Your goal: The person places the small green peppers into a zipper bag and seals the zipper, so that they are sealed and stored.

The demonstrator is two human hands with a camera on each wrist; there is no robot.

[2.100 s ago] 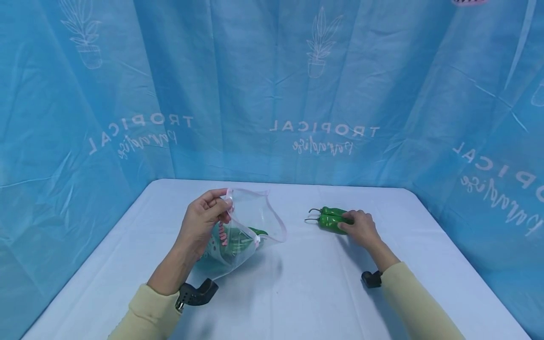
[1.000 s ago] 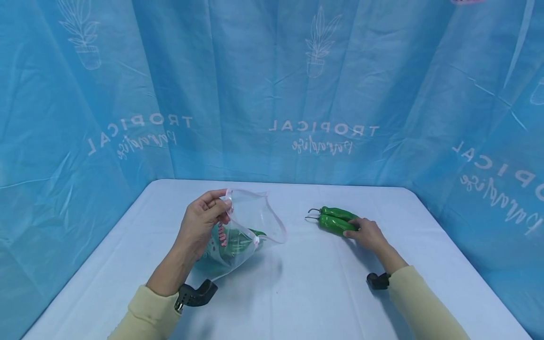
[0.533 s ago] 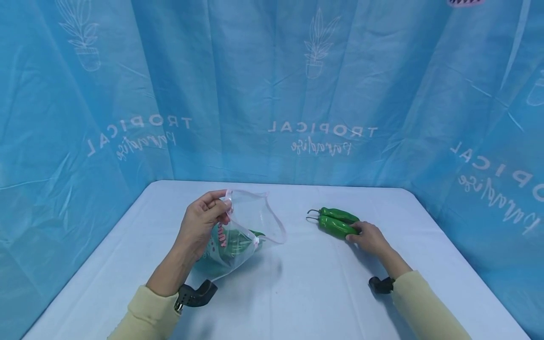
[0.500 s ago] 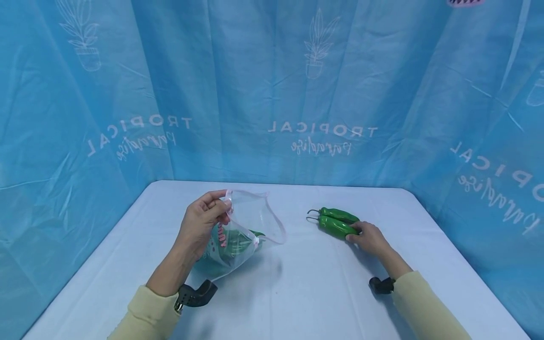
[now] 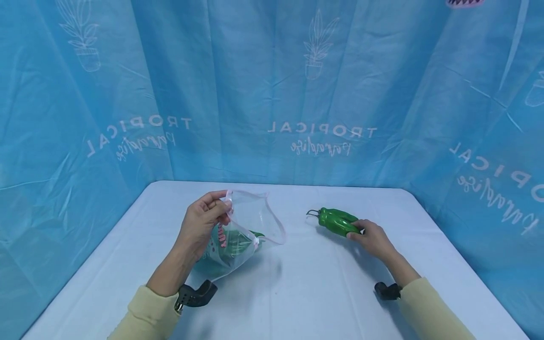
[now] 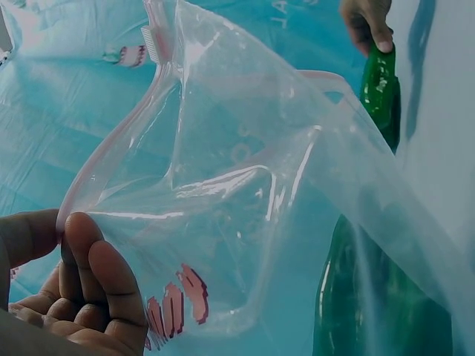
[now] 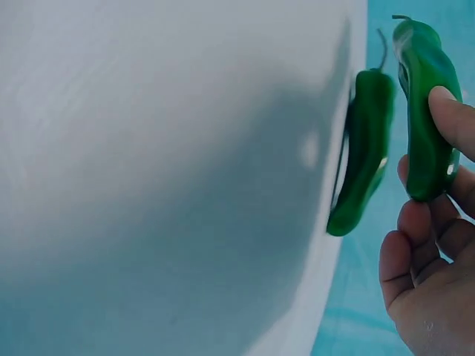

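Observation:
With thumb and fingers, my left hand (image 5: 199, 223) pinches the pink-edged rim of a clear zip bag (image 5: 258, 213), whose mouth gapes toward the right. Green pepper (image 5: 235, 243) shows through the bag's wall. My right hand (image 5: 375, 240) grips a long green pepper (image 7: 424, 126) by its lower end, thumb on one side and fingers on the other. A second green pepper (image 7: 365, 141) lies on the table just beside it in the right wrist view. From the head view the held pepper partly covers that one.
Everything is on a white-covered table (image 5: 293, 293) with rounded far corners. Blue curtains (image 5: 255, 94) printed with white lettering and plants stand behind it and along both sides. A slider (image 6: 151, 44) sits on the bag's zip edge in the left wrist view.
The right hand slid back along the peppers to the near end and lifted one off the table, over the other. The left hand and bag stay in place.

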